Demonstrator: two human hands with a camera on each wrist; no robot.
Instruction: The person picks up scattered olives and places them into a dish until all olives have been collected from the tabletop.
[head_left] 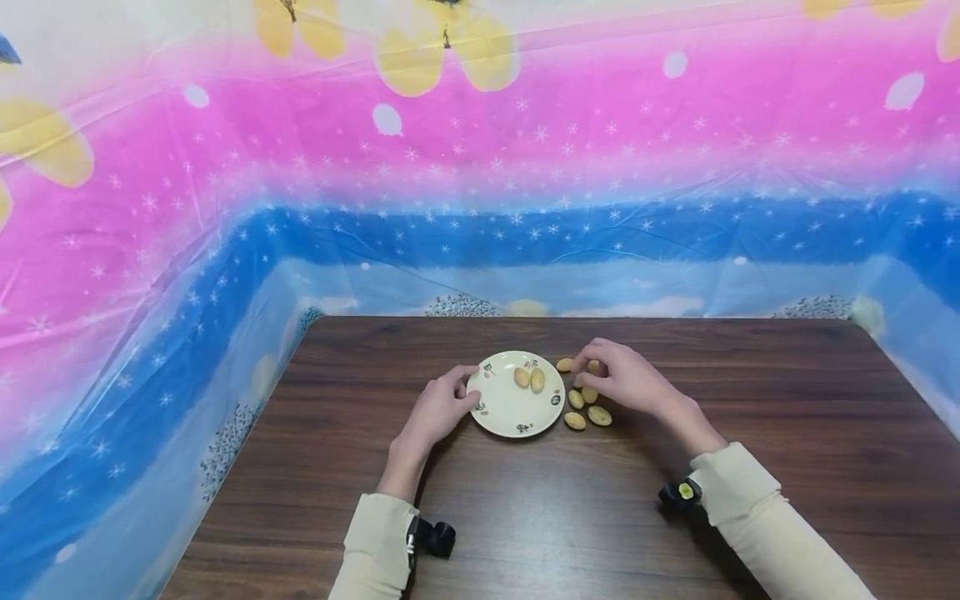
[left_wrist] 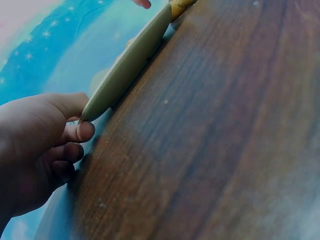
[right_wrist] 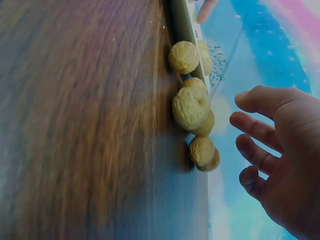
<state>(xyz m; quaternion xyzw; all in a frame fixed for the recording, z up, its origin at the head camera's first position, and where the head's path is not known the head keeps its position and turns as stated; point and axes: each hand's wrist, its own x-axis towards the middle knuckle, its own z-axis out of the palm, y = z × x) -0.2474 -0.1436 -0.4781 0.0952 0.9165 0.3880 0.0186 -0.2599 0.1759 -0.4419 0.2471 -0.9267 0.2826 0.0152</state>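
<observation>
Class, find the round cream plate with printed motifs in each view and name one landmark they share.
Head: round cream plate with printed motifs, below centre, slightly right.
Left wrist: plate edge-on, slanting from left of centre towards the top.
Right wrist: plate edge-on, right of centre, cut by the top edge.
Shared landmark: yellow-brown oval lumps, at least one beside the plate in each view.

table [head_left: 300,467] — dark woodgrain | cloth backdrop [head_left: 480,237] — pink, blue; yellow butterflies [head_left: 411,67], white snowflakes [head_left: 541,133]
</observation>
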